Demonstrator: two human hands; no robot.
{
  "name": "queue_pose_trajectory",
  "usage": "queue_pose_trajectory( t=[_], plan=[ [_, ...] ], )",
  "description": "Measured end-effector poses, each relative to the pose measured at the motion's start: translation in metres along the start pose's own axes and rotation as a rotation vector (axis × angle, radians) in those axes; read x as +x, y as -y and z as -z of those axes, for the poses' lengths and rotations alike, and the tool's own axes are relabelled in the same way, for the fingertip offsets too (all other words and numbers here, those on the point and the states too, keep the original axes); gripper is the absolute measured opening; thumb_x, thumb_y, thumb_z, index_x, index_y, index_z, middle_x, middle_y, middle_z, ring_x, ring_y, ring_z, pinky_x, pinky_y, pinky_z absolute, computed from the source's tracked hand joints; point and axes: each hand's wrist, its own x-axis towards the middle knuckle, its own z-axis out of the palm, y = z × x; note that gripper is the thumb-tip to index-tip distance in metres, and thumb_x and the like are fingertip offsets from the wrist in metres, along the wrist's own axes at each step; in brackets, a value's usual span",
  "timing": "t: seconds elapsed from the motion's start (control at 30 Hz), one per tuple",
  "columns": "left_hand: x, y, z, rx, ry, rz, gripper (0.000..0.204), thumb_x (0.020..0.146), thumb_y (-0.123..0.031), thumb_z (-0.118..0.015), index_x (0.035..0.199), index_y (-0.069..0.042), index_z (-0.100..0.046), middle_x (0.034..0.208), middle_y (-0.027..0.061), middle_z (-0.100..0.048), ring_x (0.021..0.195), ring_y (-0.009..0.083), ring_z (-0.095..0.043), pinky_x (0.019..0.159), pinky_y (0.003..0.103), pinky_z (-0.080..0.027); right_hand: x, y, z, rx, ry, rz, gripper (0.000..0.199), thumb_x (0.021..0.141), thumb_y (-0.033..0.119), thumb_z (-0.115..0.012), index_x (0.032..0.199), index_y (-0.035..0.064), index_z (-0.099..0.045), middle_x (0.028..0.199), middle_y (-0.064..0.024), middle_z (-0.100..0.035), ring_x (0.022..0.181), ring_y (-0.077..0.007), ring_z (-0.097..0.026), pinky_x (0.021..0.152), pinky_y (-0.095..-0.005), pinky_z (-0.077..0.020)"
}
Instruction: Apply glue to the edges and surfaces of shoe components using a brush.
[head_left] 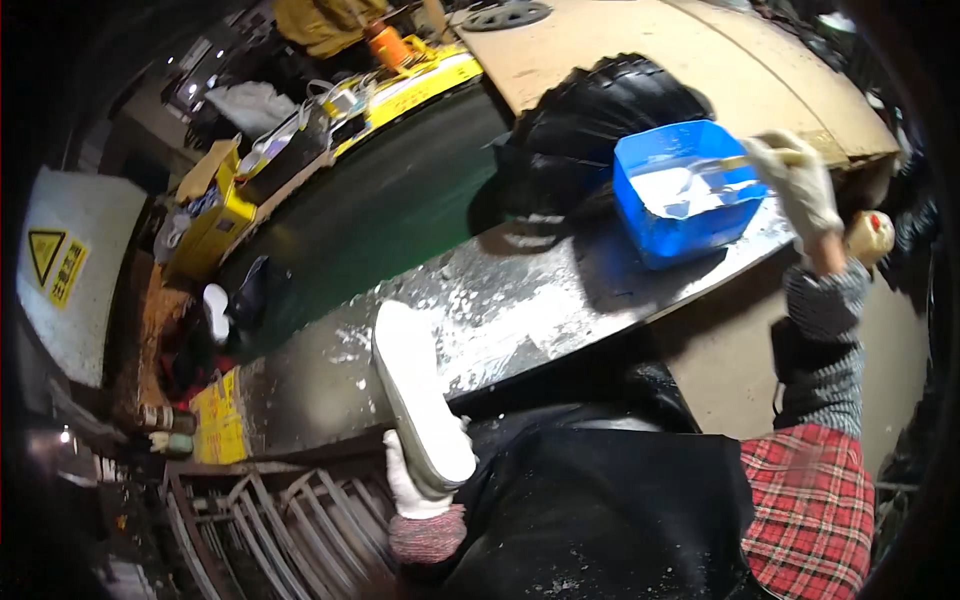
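White-gloved R hand [800,185] raised, gripping brush [745,162].

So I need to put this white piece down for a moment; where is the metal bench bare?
The bench is bare between the white piece in the left hand and the blue tub. It is crowded at the far end: the tub, the black tyre behind it, and the right hand with its brush.
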Motion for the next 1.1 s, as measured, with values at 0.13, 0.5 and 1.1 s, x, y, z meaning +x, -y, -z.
queue_pose_trajectory(
  t=[0.13, 0.5, 1.1],
  plan=[
    [-0.03, 0.01, 0.013, -0.266, -0.075, 0.193, 0.094, 0.08, -0.076, -0.046, 0.125, 0.007, -0.047, 0.097, 0.029, -0.063, 0.067, 0.0379, -0.067, 0.05, 0.047, -0.057, -0.034, 0.006, 0.027, -0.005, 0.058, 0.024, 0.016, 0.095, 0.015, -0.058, 0.093, -0.0006, -0.059, 0.081, 0.0041, -0.052, 0.071, -0.003, -0.045, 0.062, -0.0198, -0.0348],
    [-0.022, 0.026, 0.065, -0.562, 0.088, -0.031, 0.112, 0.074, -0.073, -0.059, 0.136, 0.014, -0.028, 0.103, 0.0319, -0.06, 0.078, 0.0424, -0.066, 0.056, 0.046, -0.057, -0.106, 0.16, -0.262, 0.68, 0.87, 0.222, 0.029, 0.088, 0.029, -0.067, 0.103, 0.0034, -0.068, 0.078, -0.0085, -0.067, 0.071, -0.0146, -0.065, 0.063, -0.0284, -0.0529],
    [-0.028, 0.02, 0.056, -1.22, 0.145, 0.325, 0.066, 0.093, -0.052, -0.049, 0.147, -0.016, -0.035, 0.151, 0.0142, -0.033, 0.135, 0.0369, -0.037, 0.11, 0.06, -0.029, -0.12, 0.184, -0.243, 0.734, 1.162, 0.971, 0.02, 0.087, 0.022, -0.065, 0.093, 0.0026, -0.068, 0.077, -0.0159, -0.067, 0.072, -0.025, -0.068, 0.063, -0.0314, -0.0561]
  ],
)
